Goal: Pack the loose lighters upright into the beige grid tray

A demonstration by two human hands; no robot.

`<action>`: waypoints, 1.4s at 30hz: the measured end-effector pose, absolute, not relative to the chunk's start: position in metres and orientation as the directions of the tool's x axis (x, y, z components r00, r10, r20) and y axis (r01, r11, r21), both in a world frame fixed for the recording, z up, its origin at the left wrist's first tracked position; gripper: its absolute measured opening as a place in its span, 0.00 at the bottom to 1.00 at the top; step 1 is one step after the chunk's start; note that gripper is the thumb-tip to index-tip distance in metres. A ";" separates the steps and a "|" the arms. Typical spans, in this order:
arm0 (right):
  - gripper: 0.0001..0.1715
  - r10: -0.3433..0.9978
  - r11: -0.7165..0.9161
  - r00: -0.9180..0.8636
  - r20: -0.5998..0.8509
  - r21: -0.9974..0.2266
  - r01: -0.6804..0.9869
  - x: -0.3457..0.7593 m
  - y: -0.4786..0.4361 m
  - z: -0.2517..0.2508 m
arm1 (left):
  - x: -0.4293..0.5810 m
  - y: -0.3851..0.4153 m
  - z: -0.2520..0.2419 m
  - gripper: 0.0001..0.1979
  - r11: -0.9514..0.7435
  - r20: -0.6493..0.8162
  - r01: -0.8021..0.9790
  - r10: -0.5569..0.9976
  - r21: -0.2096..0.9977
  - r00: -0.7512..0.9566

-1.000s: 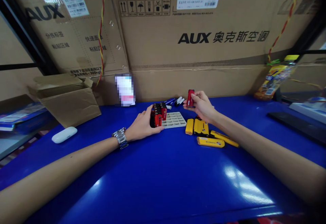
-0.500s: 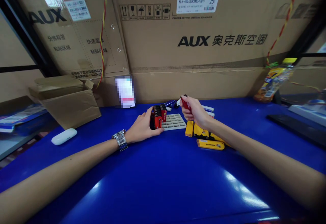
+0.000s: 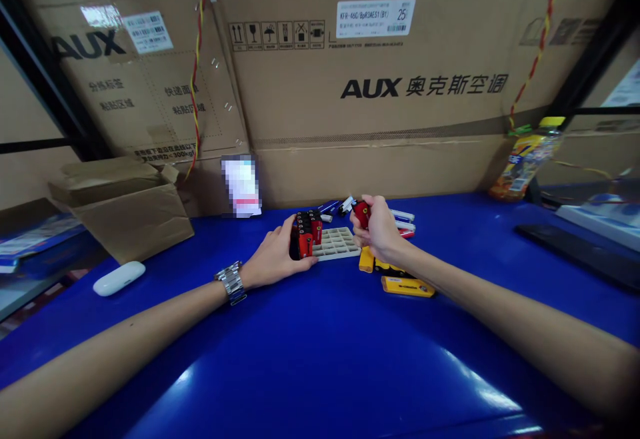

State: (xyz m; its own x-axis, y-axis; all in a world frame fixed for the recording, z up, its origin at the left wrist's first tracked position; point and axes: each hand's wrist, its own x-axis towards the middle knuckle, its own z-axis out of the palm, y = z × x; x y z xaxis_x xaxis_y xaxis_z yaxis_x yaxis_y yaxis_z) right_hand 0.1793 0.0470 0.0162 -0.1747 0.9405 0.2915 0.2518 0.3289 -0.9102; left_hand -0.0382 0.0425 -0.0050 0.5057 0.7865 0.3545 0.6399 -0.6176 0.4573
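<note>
My left hand point(image 3: 273, 258) rests on the blue table, its fingers curled round the left end of a white grid tray point(image 3: 340, 243) where a block of red lighters point(image 3: 305, 232) stands upright in the cells. My right hand point(image 3: 379, 227) hovers just right of the tray, closed on a single red lighter point(image 3: 362, 212). Several yellow lighters point(image 3: 405, 284) lie on the table under and beside my right wrist. More lighters, blue and white and red point(image 3: 403, 223), lie behind the tray.
A small open cardboard box point(image 3: 120, 206) stands at the left, with a white oval case point(image 3: 119, 278) in front of it. Large AUX cartons point(image 3: 380, 86) wall off the back. A yellow snack jar point(image 3: 525, 159) stands at the far right, beside a dark flat bar point(image 3: 575, 252).
My right hand has brought the red lighter down and leftward, from upright above the table to close beside the tray. The left hand has stayed on the tray.
</note>
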 end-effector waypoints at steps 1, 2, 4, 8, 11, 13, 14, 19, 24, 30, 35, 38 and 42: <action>0.26 0.958 0.274 -0.142 0.249 -0.942 0.195 0.179 0.047 0.017 | -0.038 0.042 -0.005 0.44 -0.621 0.355 0.633 0.783 0.462 0.510; 0.25 0.977 0.196 -0.100 0.186 -0.974 0.110 0.179 0.046 0.018 | -0.038 0.042 -0.005 0.43 -0.624 0.355 0.626 0.781 0.468 0.513; 0.24 0.995 0.088 -0.053 0.088 -0.996 -0.016 0.180 0.046 0.019 | -0.038 0.042 -0.004 0.43 -0.625 0.351 0.618 0.780 0.477 0.518; 0.21 0.998 0.055 -0.008 0.057 -0.989 -0.134 0.179 0.046 0.020 | -0.038 0.041 -0.004 0.43 -0.613 0.340 0.634 0.789 0.471 0.511; 0.20 1.000 0.019 -0.019 0.022 -0.986 -0.164 0.177 0.044 0.022 | -0.038 0.041 -0.004 0.43 -0.612 0.342 0.638 0.791 0.467 0.507; 0.21 0.999 -0.023 -0.048 -0.015 -0.985 -0.169 0.176 0.043 0.023 | -0.037 0.041 -0.003 0.43 -0.610 0.339 0.640 0.792 0.468 0.507; 0.21 0.998 -0.035 -0.055 -0.026 -0.984 -0.176 0.175 0.042 0.023 | -0.037 0.040 -0.003 0.42 -0.607 0.335 0.642 0.795 0.469 0.506; 0.22 0.996 -0.053 -0.083 -0.040 -0.985 -0.165 0.177 0.043 0.021 | -0.036 0.039 -0.001 0.43 -0.597 0.321 0.650 0.802 0.471 0.504; 0.29 0.980 -0.004 -0.198 0.005 -0.999 -0.045 0.178 0.042 0.019 | -0.037 0.041 -0.003 0.42 -0.617 0.352 0.640 0.787 0.458 0.507; 0.16 0.925 0.256 -0.315 0.212 -0.961 0.104 0.175 0.036 0.020 | -0.037 0.042 -0.004 0.41 -0.633 0.366 0.625 0.774 0.457 0.516; 0.12 0.794 0.598 -0.389 0.468 -0.717 0.358 0.177 0.036 0.018 | -0.037 0.041 -0.004 0.41 -0.631 0.361 0.636 0.776 0.444 0.517; 0.16 0.756 0.653 -0.425 0.498 -0.619 0.436 0.177 0.036 0.014 | -0.036 0.041 -0.003 0.41 -0.625 0.358 0.646 0.780 0.438 0.513; 0.17 0.757 0.651 -0.433 0.490 -0.627 0.429 0.175 0.038 0.008 | -0.036 0.040 -0.003 0.41 -0.622 0.359 0.648 0.783 0.438 0.509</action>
State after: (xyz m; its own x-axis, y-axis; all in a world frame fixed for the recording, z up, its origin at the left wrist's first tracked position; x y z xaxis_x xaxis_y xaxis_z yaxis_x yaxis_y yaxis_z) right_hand 0.1753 0.0379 0.0081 -0.4330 0.7568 0.4896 0.4289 0.6507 -0.6266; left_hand -0.0360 0.0400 -0.0026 0.5086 0.7827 0.3587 0.6484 -0.6223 0.4385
